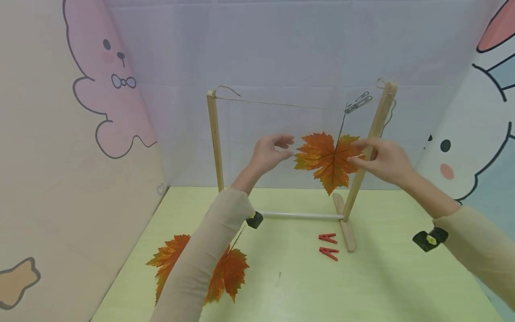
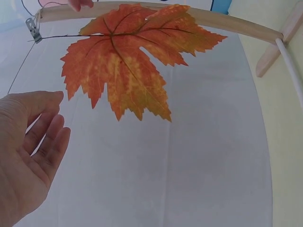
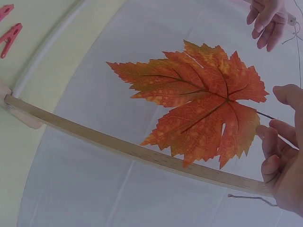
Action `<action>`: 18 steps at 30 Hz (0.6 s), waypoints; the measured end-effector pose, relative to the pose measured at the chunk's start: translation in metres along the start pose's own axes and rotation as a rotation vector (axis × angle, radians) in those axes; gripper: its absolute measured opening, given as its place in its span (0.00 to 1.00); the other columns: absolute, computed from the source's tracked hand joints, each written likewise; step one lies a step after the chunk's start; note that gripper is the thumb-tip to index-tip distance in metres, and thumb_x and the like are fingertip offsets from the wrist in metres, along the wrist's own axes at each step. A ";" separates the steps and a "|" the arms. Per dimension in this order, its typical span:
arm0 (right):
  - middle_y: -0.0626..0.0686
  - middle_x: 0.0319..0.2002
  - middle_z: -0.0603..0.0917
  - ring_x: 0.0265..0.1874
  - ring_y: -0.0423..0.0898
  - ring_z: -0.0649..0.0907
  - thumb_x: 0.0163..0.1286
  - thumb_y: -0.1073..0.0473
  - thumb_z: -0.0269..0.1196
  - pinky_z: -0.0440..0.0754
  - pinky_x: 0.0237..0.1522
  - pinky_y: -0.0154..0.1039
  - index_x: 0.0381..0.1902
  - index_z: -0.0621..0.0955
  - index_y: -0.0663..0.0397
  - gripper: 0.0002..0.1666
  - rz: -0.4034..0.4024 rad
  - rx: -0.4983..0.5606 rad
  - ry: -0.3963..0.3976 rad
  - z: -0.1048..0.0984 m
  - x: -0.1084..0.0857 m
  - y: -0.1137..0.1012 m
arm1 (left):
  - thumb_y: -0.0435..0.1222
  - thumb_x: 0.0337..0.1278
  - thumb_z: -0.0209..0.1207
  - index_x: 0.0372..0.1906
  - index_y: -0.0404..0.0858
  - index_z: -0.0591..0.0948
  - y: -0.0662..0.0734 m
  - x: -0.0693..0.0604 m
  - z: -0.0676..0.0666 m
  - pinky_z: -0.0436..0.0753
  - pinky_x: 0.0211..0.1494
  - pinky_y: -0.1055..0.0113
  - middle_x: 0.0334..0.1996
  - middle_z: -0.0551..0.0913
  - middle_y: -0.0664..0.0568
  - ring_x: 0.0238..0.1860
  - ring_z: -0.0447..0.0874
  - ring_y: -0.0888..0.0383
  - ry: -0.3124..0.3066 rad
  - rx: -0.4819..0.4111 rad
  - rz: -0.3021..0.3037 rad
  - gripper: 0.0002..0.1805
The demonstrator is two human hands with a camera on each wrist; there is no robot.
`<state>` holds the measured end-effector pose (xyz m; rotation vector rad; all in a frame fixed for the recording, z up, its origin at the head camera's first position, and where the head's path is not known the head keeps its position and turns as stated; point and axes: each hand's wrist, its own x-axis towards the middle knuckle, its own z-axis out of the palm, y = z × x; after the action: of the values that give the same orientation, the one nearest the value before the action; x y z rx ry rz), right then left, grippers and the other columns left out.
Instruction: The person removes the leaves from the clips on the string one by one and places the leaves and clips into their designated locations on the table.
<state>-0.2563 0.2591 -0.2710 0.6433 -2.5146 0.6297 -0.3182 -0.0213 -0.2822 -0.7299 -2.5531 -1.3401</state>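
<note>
An orange maple leaf (image 1: 331, 161) hangs by its dark stem from a grey clothespin (image 1: 358, 103) on the string (image 1: 277, 104). My right hand (image 1: 384, 158) is at the leaf's right edge; in the right wrist view its thumb and fingers stand apart around the stem, and whether a fingertip touches the leaf I cannot tell. Left of the leaf, my left hand (image 1: 270, 154) has loosely bent fingers with nothing between them. Two more maple leaves (image 1: 229, 273) lie on the table, partly hidden by my left sleeve.
The string runs between two wooden posts (image 1: 215, 138), joined low down by a white rod (image 1: 299, 216). Two red clothespins (image 1: 329, 253) lie on the table (image 1: 382, 277) near the right foot (image 1: 348, 235) of the stand. Printed cloth walls enclose the table.
</note>
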 end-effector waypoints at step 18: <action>0.62 0.32 0.82 0.12 0.23 0.63 0.53 0.59 0.68 0.61 0.14 0.21 0.45 0.80 0.62 0.21 0.006 -0.037 0.252 -0.041 0.035 -0.006 | 0.33 0.51 0.61 0.52 0.43 0.78 0.029 0.021 0.022 0.77 0.41 0.74 0.46 0.80 0.55 0.45 0.77 0.60 -0.001 -0.002 0.012 0.20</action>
<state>-0.2671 0.2652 -0.2183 0.5090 -2.2895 0.6227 -0.3206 0.0179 -0.2665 -0.7451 -2.5444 -1.3389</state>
